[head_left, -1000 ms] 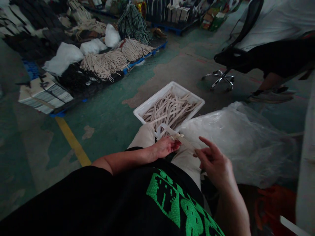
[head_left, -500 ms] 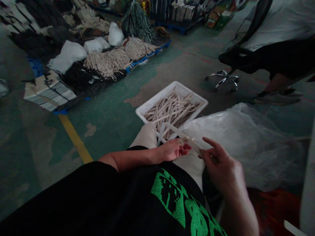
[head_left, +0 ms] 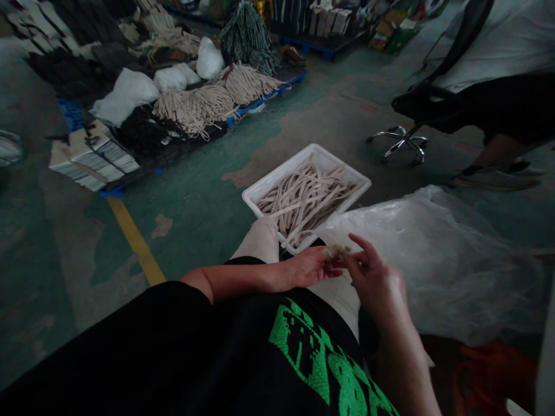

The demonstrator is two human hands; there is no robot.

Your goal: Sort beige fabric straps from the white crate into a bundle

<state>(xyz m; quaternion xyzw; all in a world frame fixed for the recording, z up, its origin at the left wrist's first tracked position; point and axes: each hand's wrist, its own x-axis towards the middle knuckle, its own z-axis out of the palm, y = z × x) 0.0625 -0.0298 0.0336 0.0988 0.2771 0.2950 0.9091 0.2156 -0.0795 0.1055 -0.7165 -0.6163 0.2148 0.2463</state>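
My left hand (head_left: 310, 268) and my right hand (head_left: 373, 277) meet over my lap, both pinching a short beige strap piece (head_left: 337, 251) between the fingertips. The strap's frayed end shows just above the fingers. Just beyond my knee (head_left: 261, 240) stands a white plastic crate (head_left: 269, 186) filled with several beige flat straps (head_left: 303, 199). Beside my right hand lies a large clear plastic bag (head_left: 433, 254).
Bundles of beige cord (head_left: 195, 107), white sacks (head_left: 125, 95) and stacked flat goods (head_left: 87, 156) lie on blue pallets at the far left. A yellow floor line (head_left: 134, 240) runs along the green floor. Another person sits on a swivel chair (head_left: 403, 144) at the upper right.
My hands have drawn together; the long strap that stretched from the crate to my fingers is now gathered into a short piece between both hands. The view has shifted slightly.
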